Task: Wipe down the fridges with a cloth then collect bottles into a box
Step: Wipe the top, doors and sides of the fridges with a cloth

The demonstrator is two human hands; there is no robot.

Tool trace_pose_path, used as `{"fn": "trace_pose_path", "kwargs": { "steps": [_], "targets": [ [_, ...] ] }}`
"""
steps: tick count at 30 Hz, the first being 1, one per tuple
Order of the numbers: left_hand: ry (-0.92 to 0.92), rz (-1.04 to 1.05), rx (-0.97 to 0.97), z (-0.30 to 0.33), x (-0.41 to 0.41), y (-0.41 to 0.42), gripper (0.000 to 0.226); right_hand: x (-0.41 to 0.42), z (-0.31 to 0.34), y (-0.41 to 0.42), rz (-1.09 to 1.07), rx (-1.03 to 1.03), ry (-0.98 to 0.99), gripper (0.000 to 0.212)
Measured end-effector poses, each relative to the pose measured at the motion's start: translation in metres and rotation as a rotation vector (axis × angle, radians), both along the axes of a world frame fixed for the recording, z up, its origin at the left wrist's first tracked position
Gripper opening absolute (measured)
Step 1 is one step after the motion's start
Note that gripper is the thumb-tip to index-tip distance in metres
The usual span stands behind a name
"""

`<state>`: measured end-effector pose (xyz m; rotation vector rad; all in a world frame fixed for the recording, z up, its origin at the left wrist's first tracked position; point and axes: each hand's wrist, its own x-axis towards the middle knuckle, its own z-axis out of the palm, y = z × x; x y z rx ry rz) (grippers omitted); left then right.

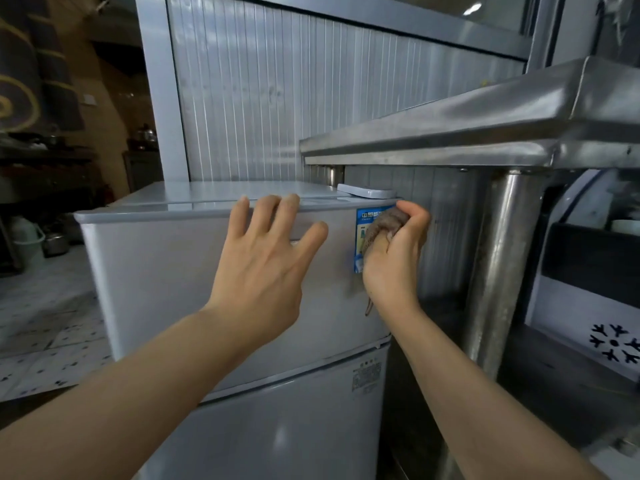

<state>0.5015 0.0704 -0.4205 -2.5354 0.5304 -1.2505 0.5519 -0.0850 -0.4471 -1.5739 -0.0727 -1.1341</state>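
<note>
1. Fingers (pixel 273 216) of left hand (pixel 263 268) straight and spread, tips resting on the top front edge of the grey fridge (pixel 166 271), grasping nothing.
2. Right hand (pixel 398 258) clenched round a brown cloth (pixel 384 223), pressing it on the blue sticker (pixel 367 216) at the upper door's top right corner.
3. Steel table (pixel 485 133) just right of the fridge, its leg (pixel 498 268) beside the right hand.
4. Floor tiles (pixel 45 306) at left.

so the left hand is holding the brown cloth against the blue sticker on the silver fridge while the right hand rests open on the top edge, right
Not quite: the hands are swapped. The head view shows the right hand gripping the crumpled brown cloth against the blue sticker on the silver fridge, while the left hand rests open on its top edge.
</note>
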Motion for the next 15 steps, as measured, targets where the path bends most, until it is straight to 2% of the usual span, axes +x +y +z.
{"fn": "trace_pose_path", "kwargs": {
  "steps": [5, 10, 15],
  "targets": [
    [0.045, -0.054, -0.018, 0.009, -0.001, 0.004, 0.060, -0.010, -0.003, 0.004, -0.114, -0.102, 0.086, 0.043],
    [0.164, -0.073, -0.011, 0.023, -0.003, 0.005, 0.062, -0.032, 0.000, 0.008, -0.240, -0.210, 0.094, 0.030],
    [0.346, -0.061, 0.027, 0.044, -0.011, 0.009, 0.062, -0.066, 0.019, 0.026, -0.128, -0.227, 0.238, 0.028]
  ]
}}
